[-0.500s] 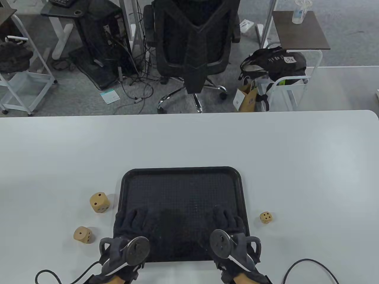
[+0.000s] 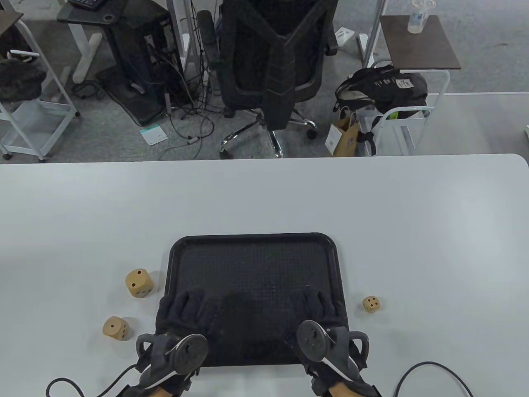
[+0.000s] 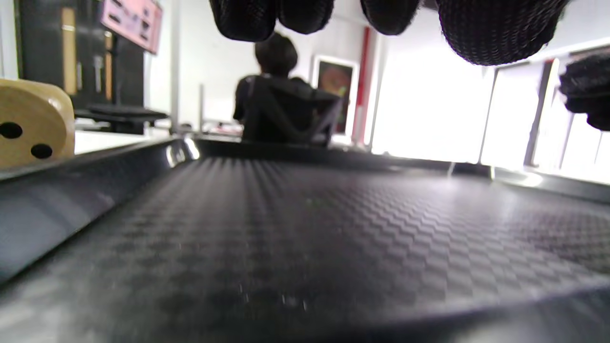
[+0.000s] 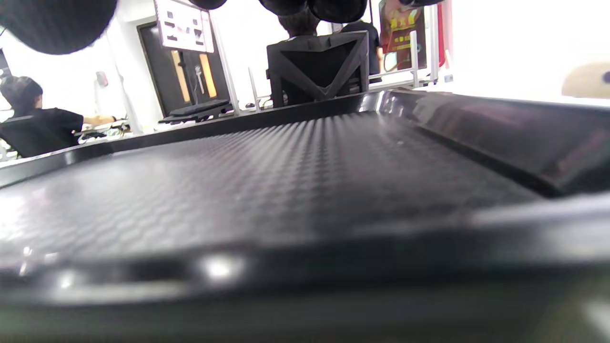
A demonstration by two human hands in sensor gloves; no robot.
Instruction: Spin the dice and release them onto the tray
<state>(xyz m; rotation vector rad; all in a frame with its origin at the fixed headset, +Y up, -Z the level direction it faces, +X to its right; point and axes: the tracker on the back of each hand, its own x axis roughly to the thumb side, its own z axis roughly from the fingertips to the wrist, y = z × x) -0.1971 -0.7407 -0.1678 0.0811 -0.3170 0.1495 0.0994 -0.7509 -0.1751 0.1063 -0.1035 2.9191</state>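
Observation:
A black textured tray (image 2: 254,248) lies on the white table, and nothing lies on its visible floor. Two large wooden dice (image 2: 139,283) (image 2: 115,328) sit on the table left of it, a smaller die (image 2: 371,304) to its right. My left hand (image 2: 186,306) hovers over the tray's near left part with fingers spread and loosely curled, holding nothing. My right hand (image 2: 316,304) is over the near right part, likewise holding nothing. In the left wrist view a die (image 3: 33,124) shows beyond the tray rim (image 3: 71,176); the small die (image 4: 588,80) peeks over the rim in the right wrist view.
The table's far edge (image 2: 264,159) runs across the middle of the table view; beyond it stand an office chair (image 2: 268,62), a side table (image 2: 421,41) and bags. Cables (image 2: 434,368) trail from both wrists at the near edge.
Both hands shifted very slightly over the tray's near end. The office chair behind the table turned a little. The dice have not moved.

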